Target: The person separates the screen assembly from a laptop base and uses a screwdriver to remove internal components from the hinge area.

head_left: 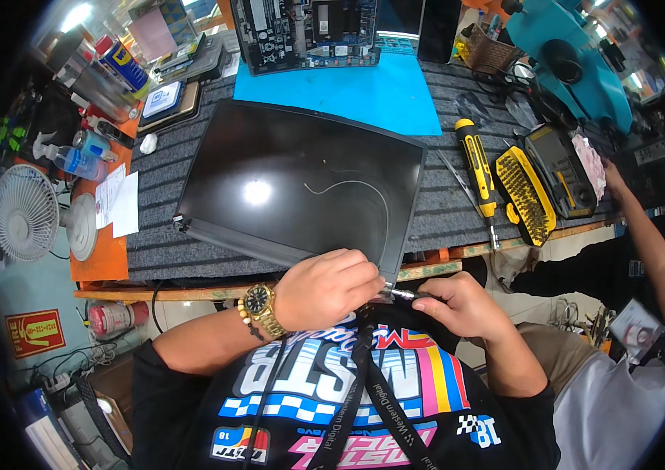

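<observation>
Right hand (455, 304) closed on a slim metal tool (401, 293); left hand (328, 288) at the near right corner of a dark laptop display panel (293, 176).
Right thumb and fingers grip the tool, which points toward the left fingertips. Left fingers are bent and drawn together; whether they pinch the panel, the tool's tip or a small part cannot be told. Display panel lies slanted, screen up, on a grey striped mat (166, 168), its near right corner at the wooden bench edge (433, 269). Thin pale wire (385, 213) curves over its right side. Right of the panel: tweezers (462, 183), a yellow-and-black screwdriver (476, 164) and a yellow bit holder (526, 196). Beyond the panel: a blue mat (340, 94), then an opened laptop base (309, 56), internals exposed.
</observation>
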`<act>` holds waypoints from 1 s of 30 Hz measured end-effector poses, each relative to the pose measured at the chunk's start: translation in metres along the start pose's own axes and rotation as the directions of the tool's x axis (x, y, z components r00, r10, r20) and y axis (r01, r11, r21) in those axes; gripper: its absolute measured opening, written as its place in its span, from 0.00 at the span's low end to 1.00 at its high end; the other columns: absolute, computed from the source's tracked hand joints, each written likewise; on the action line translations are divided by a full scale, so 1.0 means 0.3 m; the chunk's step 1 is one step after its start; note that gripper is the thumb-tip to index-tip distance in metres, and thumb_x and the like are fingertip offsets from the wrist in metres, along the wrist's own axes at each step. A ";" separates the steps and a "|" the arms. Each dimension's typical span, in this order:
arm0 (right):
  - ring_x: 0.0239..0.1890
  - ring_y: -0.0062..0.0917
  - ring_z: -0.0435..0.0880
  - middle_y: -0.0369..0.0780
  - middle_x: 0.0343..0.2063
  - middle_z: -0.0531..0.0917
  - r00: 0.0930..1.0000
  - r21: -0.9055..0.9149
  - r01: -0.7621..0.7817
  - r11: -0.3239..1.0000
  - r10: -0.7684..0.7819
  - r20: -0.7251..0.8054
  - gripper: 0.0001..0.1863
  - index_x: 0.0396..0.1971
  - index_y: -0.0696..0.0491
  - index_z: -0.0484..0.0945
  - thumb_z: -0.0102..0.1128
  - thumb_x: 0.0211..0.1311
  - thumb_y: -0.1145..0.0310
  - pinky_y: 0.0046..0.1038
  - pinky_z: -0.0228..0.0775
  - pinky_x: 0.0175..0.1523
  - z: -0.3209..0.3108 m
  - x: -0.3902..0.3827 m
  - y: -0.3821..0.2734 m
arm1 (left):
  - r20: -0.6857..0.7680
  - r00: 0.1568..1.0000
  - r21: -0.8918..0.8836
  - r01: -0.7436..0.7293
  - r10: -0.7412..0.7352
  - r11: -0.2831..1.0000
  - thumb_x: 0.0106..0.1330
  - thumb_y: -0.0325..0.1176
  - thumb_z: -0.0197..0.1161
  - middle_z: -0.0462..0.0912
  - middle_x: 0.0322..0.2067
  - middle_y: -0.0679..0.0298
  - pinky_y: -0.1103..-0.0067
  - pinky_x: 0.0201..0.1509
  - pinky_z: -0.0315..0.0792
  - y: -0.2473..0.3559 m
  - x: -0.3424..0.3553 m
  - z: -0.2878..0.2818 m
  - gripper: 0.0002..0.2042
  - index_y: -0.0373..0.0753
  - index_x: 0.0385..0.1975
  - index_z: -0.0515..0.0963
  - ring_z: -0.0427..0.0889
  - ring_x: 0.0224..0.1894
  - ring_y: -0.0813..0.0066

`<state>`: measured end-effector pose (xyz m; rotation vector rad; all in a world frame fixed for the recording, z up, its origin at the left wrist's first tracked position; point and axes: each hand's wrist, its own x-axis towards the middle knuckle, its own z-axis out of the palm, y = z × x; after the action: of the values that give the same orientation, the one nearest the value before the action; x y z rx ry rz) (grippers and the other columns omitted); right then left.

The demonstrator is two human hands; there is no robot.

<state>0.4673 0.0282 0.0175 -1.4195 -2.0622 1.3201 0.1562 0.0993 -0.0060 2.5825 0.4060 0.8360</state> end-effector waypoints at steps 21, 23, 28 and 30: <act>0.29 0.50 0.88 0.48 0.26 0.87 0.957 -0.297 0.110 0.948 -0.182 -0.228 0.16 0.36 0.57 0.88 0.81 0.70 0.58 0.44 0.79 0.34 0.070 -0.031 -0.014 | 0.003 1.000 0.041 0.002 -0.003 0.999 0.60 0.32 0.80 0.87 0.41 0.63 0.70 0.45 0.84 0.004 -0.003 0.006 0.17 0.35 0.48 0.90 0.87 0.43 0.63; 0.29 0.50 0.88 0.48 0.25 0.87 0.952 -0.316 0.117 0.942 -0.197 -0.235 0.17 0.36 0.57 0.88 0.80 0.71 0.57 0.44 0.79 0.34 0.074 -0.031 -0.016 | 0.004 1.000 0.045 0.003 -0.003 0.999 0.60 0.32 0.80 0.87 0.41 0.63 0.70 0.45 0.84 0.008 -0.003 0.004 0.17 0.35 0.48 0.90 0.87 0.43 0.63; 0.29 0.54 0.88 0.49 0.25 0.87 0.975 -0.294 0.093 0.951 -0.147 -0.166 0.19 0.34 0.56 0.86 0.76 0.75 0.55 0.48 0.79 0.35 0.039 -0.026 -0.022 | 0.004 1.000 0.064 -0.003 0.002 0.998 0.61 0.32 0.79 0.87 0.41 0.64 0.70 0.45 0.84 0.007 0.005 -0.004 0.16 0.37 0.48 0.90 0.88 0.44 0.63; 0.29 0.45 0.88 0.47 0.26 0.87 0.996 -0.138 0.058 0.989 -0.067 -0.063 0.15 0.40 0.57 0.88 0.74 0.79 0.59 0.40 0.78 0.35 0.016 -0.020 -0.002 | 0.004 1.000 0.072 -0.008 0.008 0.997 0.61 0.32 0.79 0.87 0.41 0.64 0.70 0.45 0.84 0.013 0.006 -0.007 0.16 0.36 0.48 0.90 0.88 0.43 0.63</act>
<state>0.4663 0.0206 0.0169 -1.4216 -2.1694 1.1097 0.1569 0.0973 -0.0018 2.6529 0.4328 0.8331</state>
